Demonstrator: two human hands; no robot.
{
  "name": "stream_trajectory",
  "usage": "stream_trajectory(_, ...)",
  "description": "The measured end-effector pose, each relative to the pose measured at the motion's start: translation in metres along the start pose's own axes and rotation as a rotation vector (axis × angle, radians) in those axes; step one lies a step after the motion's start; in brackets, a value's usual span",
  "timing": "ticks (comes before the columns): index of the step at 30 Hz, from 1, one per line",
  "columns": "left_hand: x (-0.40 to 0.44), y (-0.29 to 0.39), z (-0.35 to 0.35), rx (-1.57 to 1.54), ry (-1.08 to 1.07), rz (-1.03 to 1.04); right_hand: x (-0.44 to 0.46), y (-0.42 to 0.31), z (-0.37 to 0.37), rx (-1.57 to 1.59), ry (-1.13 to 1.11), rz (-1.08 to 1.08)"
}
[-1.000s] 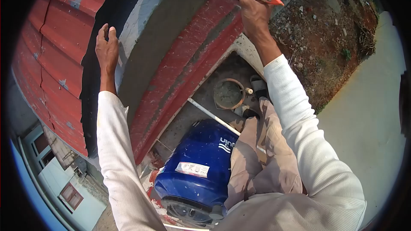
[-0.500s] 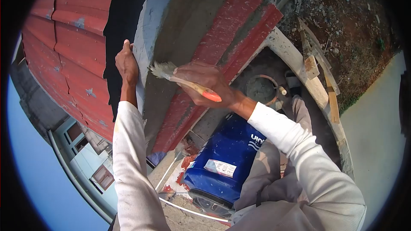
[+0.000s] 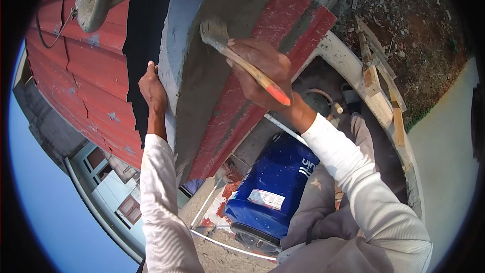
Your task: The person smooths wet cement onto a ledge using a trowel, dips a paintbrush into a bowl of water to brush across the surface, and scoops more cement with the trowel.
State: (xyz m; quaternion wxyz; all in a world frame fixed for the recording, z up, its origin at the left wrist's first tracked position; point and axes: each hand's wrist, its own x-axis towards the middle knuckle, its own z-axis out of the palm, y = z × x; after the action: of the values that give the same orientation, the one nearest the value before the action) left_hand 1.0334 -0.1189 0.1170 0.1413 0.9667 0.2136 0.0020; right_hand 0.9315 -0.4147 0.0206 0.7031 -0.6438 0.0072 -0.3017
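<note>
In the head view my right hand (image 3: 262,73) is closed round the wooden handle of a paintbrush (image 3: 254,72) with an orange-red tip. Its pale, splayed bristles lie over the grey plastered face (image 3: 217,50) of a ledge, pointing up and left; whether they touch it I cannot tell. My left hand (image 3: 152,88) grips the far edge of the ledge's whitish top (image 3: 174,45), thumb upward, the fingers partly hidden. Past that edge runs a black sheet strip (image 3: 144,30). Below the grey face is a red-painted band (image 3: 280,10).
Red corrugated roofing (image 3: 91,81) slopes away at left. A large blue tank (image 3: 270,182) stands beneath my arms, beside my legs. A pale curved object (image 3: 96,0) juts in at top left. Wooden strips (image 3: 379,65) lean against a low curved wall (image 3: 348,63) at right.
My right hand and the paintbrush have moved up and right, away from the ledge's corner and onto its grey face. The left hand keeps its hold; the view has shifted slightly.
</note>
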Motion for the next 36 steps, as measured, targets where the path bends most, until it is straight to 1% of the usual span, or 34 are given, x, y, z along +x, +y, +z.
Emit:
stream_trajectory(2,0.001,0.002,0.003,-0.021,0.000,0.043,-0.030,-0.018,0.006,0.146,-0.175,0.072)
stream_trajectory(5,-0.001,-0.002,0.001,-0.091,-0.022,0.082,-0.015,-0.009,-0.008,0.272,-0.325,-0.033)
stream_trajectory(6,0.002,-0.006,0.002,-0.105,-0.021,0.078,0.003,0.002,-0.019,0.248,-0.329,-0.048)
stream_trajectory(8,0.007,-0.013,0.006,-0.140,-0.011,0.104,0.047,0.037,-0.044,-0.022,-0.244,-0.194)
stream_trajectory(10,0.007,-0.013,0.006,-0.138,-0.017,0.099,0.093,0.064,-0.075,-0.022,-0.099,-0.185)
stream_trajectory(11,0.008,-0.013,0.006,-0.139,-0.015,0.096,0.109,0.072,-0.089,-0.098,-0.018,-0.170)
stream_trajectory(12,0.008,-0.013,0.006,-0.140,-0.014,0.094,0.117,0.077,-0.098,-0.156,0.085,-0.095)
stream_trajectory(15,0.008,-0.014,0.007,-0.151,-0.017,0.093,0.120,0.088,-0.114,-0.602,0.162,-0.085)
stream_trajectory(17,0.008,-0.014,0.007,-0.162,-0.028,0.102,0.112,0.080,-0.098,-0.545,0.164,-0.240)
stream_trajectory(18,0.008,-0.012,0.007,-0.159,-0.036,0.090,0.095,0.081,-0.076,-0.252,0.230,-0.210)
stream_trajectory(20,0.006,-0.010,0.006,-0.152,-0.046,0.064,0.040,0.060,-0.045,-0.148,0.163,-0.042)
stream_trajectory(22,0.013,-0.017,0.005,-0.127,-0.038,0.063,-0.015,0.031,-0.026,0.047,0.004,0.165)
stream_trajectory(25,0.009,-0.013,0.006,-0.152,-0.045,0.047,-0.038,0.029,-0.026,0.142,-0.211,0.121)
stream_trajectory(26,0.007,-0.012,0.006,-0.179,-0.041,0.034,-0.034,0.044,-0.034,0.123,-0.254,0.095)
stream_trajectory(27,0.006,-0.010,0.004,-0.194,-0.061,0.031,-0.016,0.056,-0.051,0.072,-0.248,0.073)
stream_trajectory(29,0.003,-0.006,0.004,-0.229,-0.085,0.021,0.031,0.079,-0.074,0.018,-0.079,0.079)
stream_trajectory(30,0.002,-0.004,0.005,-0.246,-0.089,0.013,0.052,0.097,-0.089,-0.150,-0.021,-0.023)
stream_trajectory(31,0.002,-0.002,0.005,-0.263,-0.092,0.005,0.067,0.106,-0.104,-0.175,0.026,0.068)
stream_trajectory(32,-0.001,0.000,0.006,-0.282,-0.089,0.000,0.075,0.109,-0.113,-0.203,0.098,0.141)
stream_trajectory(35,0.008,-0.012,0.004,-0.276,-0.103,-0.021,0.066,0.129,-0.118,-0.341,0.231,-0.063)
stream_trajectory(36,0.009,-0.013,0.003,-0.271,-0.111,-0.024,0.052,0.117,-0.104,-0.264,0.182,0.026)
